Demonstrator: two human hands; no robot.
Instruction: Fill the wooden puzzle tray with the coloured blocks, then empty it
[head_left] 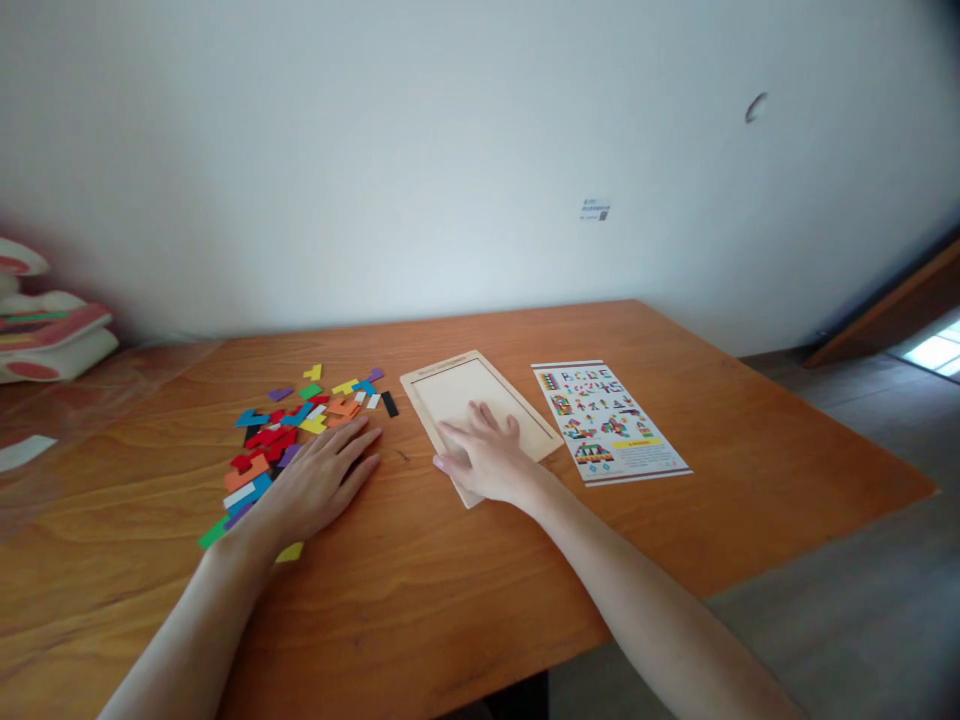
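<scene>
My left hand (pixel 319 480) lies flat, fingers stretched out, at the right side of a loose pile of coloured puzzle pieces (pixel 274 437). It hides some of them, and a yellow piece (pixel 289 552) shows beside the wrist. My right hand (pixel 487 455) rests with spread fingers over the lower part of a pale wooden puzzle tray (pixel 450 385); the thumb is near its left edge. The tray's recess holds no pieces where it shows. To the right of the tray lies a printed pattern sheet (pixel 607 425) with colourful figures.
The wooden table (pixel 750 470) meets a white wall (pixel 420 160) at the back, and its right edge drops to a grey floor (pixel 847 590). A red and white object (pixel 56 335) stands at the far left. Near it lies a white paper piece (pixel 26 452).
</scene>
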